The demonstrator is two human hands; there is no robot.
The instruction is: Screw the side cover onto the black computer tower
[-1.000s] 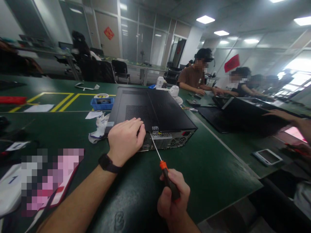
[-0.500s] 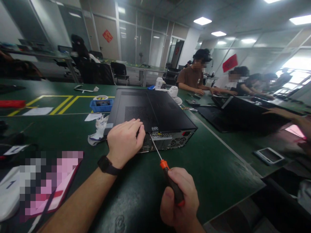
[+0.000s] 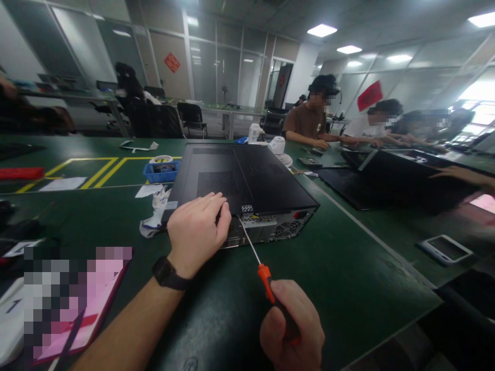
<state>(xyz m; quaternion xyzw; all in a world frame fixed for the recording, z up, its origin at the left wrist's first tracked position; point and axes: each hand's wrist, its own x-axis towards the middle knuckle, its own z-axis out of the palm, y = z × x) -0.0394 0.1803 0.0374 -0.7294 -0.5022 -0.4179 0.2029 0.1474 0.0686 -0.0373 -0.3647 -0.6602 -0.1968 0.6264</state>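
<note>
A black computer case (image 3: 266, 175) lies flat on the green table, its rear panel with a fan grille facing me. My left hand (image 3: 195, 229) rests flat over the rear left edge of its lid, fingers stretched out and holding nothing. My right hand (image 3: 296, 324) is closed round the handle of an orange and dark screwdriver (image 3: 265, 278). The thin shaft slants up and away, its tip at the top edge of the rear panel, just right of my left hand. Whatever the tip touches is too small to make out.
Left of the case are a blue tray (image 3: 160, 172) with a tape roll, and a crumpled white glove (image 3: 154, 214). A pink folder (image 3: 104, 288) lies at lower left. Another opened case (image 3: 390, 172) and a white-framed device (image 3: 446, 249) are on the right. Co-workers sit beyond.
The screwdriver handle has turned in my right hand, which sits slightly lower and further right. My left hand stays on the case. The view has shifted a little.
</note>
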